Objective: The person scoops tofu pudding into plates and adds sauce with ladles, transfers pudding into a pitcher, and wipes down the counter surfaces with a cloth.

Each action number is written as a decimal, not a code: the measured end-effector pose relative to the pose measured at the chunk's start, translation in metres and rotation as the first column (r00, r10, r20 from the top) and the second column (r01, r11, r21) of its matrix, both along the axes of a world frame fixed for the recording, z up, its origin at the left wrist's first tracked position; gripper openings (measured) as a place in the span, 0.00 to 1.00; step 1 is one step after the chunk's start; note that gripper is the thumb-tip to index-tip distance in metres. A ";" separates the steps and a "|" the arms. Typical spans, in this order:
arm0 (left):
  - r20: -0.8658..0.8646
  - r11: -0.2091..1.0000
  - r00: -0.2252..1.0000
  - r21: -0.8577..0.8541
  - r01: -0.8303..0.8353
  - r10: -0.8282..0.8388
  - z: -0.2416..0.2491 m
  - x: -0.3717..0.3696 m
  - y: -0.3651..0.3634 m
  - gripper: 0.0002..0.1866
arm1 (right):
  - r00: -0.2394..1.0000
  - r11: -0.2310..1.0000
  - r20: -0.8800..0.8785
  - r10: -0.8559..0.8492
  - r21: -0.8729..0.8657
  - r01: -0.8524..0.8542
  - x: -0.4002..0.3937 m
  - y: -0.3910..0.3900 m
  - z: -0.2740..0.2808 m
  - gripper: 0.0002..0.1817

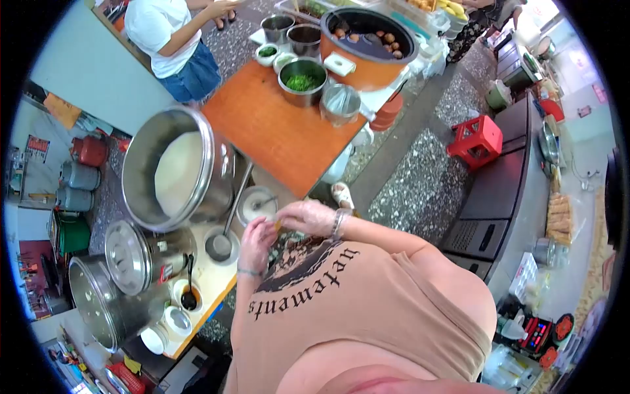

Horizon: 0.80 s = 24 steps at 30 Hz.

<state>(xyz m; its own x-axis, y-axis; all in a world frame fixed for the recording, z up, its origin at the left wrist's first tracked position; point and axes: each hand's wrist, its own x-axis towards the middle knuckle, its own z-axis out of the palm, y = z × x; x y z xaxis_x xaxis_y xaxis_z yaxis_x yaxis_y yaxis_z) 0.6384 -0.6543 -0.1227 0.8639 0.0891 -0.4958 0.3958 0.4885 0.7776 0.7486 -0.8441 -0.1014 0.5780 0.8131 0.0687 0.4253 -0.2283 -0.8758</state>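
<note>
My left hand (pixel 256 244), in a clear plastic glove, is closed in front of my chest with its fingertips pinched. My right hand (pixel 307 218), gloved the same way, bends in to meet it, fingers curled. A small yellowish thing (pixel 277 224) shows between the fingertips, too small to name. Just beyond the hands stands a white bowl (pixel 248 211) with a spoon in it. Left of it, a long-handled ladle (pixel 220 245) rests in another bowl. A large steel pot (pixel 211 172) with a pale white content stands farther left.
An orange tabletop (pixel 262 125) holds a steel bowl of chopped greens (pixel 302 82) and an orange cooker (pixel 367 69) with eggs in dark liquid. Lidded pots (pixel 128 259) line the left. A red stool (pixel 477 141) stands right. Another person in a white shirt (pixel 157 29) is across the table.
</note>
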 end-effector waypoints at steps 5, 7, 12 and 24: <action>-0.018 0.948 0.948 0.019 -0.318 0.318 -0.017 0.060 -0.037 0.14 | 0.992 0.992 -0.032 0.123 -0.001 -0.123 0.085 -0.023 0.002 0.16; 0.003 0.923 0.923 -0.009 -0.384 0.384 -0.006 0.095 -0.065 0.13 | 0.988 0.991 -0.087 0.130 -0.011 -0.131 0.120 -0.041 0.007 0.18; 0.126 0.913 0.920 0.129 -0.387 0.372 0.044 0.180 -0.128 0.13 | 0.975 0.965 -0.074 0.209 -0.144 -0.218 0.201 -0.088 0.003 0.21; 0.135 0.900 0.930 0.235 -0.367 0.343 0.060 0.197 -0.155 0.12 | 0.984 0.981 -0.152 0.094 0.182 -0.066 0.245 -0.106 0.043 0.23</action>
<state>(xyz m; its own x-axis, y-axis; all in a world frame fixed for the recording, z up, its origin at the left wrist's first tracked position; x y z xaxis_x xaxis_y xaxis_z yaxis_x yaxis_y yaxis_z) 0.8351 -0.8097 -0.0631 0.7904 0.5095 -0.3400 0.1573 0.3675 0.9166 0.9936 -0.9497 -0.0581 0.5266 0.8406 0.1270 0.2881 -0.0359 -0.9569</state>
